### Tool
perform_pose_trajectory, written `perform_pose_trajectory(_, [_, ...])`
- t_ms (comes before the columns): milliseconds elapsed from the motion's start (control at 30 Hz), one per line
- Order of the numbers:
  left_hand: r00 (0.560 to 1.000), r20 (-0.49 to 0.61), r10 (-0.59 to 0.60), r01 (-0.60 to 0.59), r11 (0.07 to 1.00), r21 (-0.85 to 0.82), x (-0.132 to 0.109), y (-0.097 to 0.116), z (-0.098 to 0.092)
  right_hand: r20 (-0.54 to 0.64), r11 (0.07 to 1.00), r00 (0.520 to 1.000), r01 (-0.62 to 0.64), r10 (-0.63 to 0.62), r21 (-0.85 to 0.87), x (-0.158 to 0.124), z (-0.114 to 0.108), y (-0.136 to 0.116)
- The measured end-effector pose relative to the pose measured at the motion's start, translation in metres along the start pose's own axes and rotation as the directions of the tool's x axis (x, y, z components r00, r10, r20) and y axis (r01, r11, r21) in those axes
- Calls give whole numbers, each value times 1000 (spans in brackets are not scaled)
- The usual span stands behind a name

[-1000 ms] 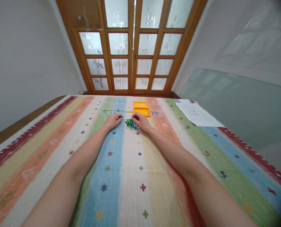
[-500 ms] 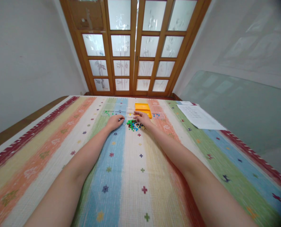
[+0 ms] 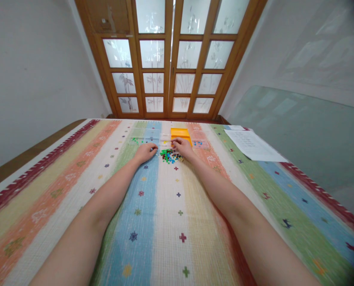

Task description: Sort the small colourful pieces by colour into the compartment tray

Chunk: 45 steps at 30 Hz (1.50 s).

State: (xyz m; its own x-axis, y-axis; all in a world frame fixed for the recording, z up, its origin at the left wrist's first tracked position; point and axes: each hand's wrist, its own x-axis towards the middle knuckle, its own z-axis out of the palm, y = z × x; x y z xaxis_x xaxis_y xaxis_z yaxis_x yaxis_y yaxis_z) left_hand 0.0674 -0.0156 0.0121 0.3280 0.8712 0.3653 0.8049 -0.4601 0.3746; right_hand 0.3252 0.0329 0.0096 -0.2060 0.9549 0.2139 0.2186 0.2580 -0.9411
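A small heap of tiny mixed pieces [image 3: 168, 156], green, blue, dark and tan, lies on the striped cloth between my hands. My left hand [image 3: 146, 153] rests on the cloth at the heap's left, fingers curled in; whatever they may hold is hidden. Just above the heap's right side, my right hand [image 3: 183, 148] has its fingertips pressed together, and anything between them is too small to name. Behind the hands stands an orange-yellow box [image 3: 179, 131], partly covered by my right hand. Clear trays beside it hold green pieces [image 3: 137, 140], yellow pieces [image 3: 165, 142] and blue pieces [image 3: 198, 143].
A striped, patterned tablecloth [image 3: 168, 206] covers the table. Printed paper sheets [image 3: 251, 145] lie at the right. Beyond the far edge are wooden glazed doors [image 3: 169, 71], and a pale glass panel [image 3: 302, 143] leans at the right wall.
My right hand has shifted slightly to the right, its fingertips drawing away from the tray with yellow pieces. My left hand stays in place. The view has tilted very slightly.
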Motion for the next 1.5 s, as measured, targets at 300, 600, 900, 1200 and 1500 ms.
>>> perform_pose_trajectory(300, [995,48,89,-92,994,66,-1,26,-5,453,882,885,294,-106,-368,-9,-39,-14])
perform_pose_trajectory(600, [979,79,189,-195,979,67,-2,35,1,594,798,803,394,-58,-455,-5,-32,-6])
perform_pose_trajectory(900, [948,140,285,-290,957,16,-4,52,0,536,767,840,393,-77,-507,-7,-30,-7])
perform_pose_trajectory(1200, [945,136,297,-297,955,-15,-2,57,4,535,810,840,372,-88,-452,-6,-30,-1])
perform_pose_trajectory(1500, [955,118,271,-269,963,-29,-2,56,5,538,845,838,351,-91,-404,-5,-30,2])
